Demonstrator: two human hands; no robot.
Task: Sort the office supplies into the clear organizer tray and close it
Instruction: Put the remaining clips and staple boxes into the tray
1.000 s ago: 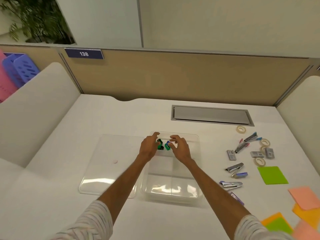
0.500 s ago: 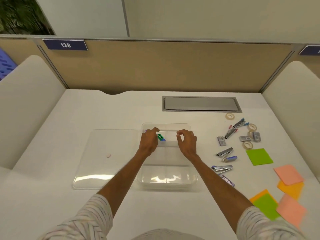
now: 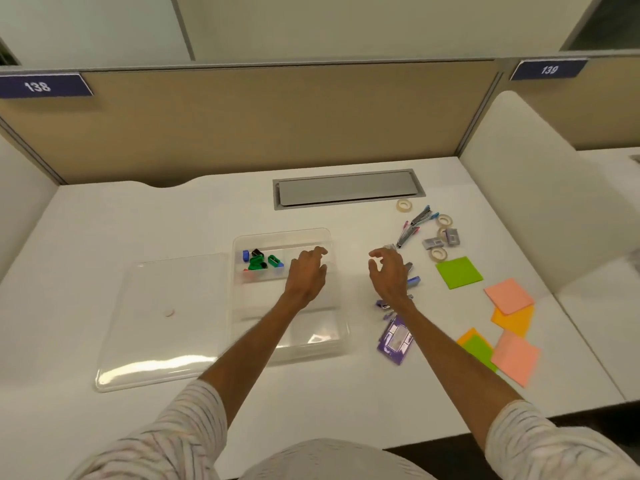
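Presently the clear organizer tray (image 3: 239, 306) sits open mid-tabletop, with sharpeners (image 3: 260, 261) in its far-left compartment. The left hand (image 3: 306, 276) hovers over its far-right compartment and the right hand (image 3: 389, 277) just beyond its right edge above staplers (image 3: 413, 281). Both hands are loosely spread and empty.

A white desk (image 3: 138, 220) fills the middle of the frame, with a grey cable flap (image 3: 349, 188) set near its back edge, a tan partition (image 3: 277, 119) behind carrying blue number plates 138 (image 3: 38, 86) at upper left and 139 (image 3: 549, 70) at upper right, a white side divider (image 3: 540, 202) at right, and a pale wall (image 3: 346, 26) along the top.
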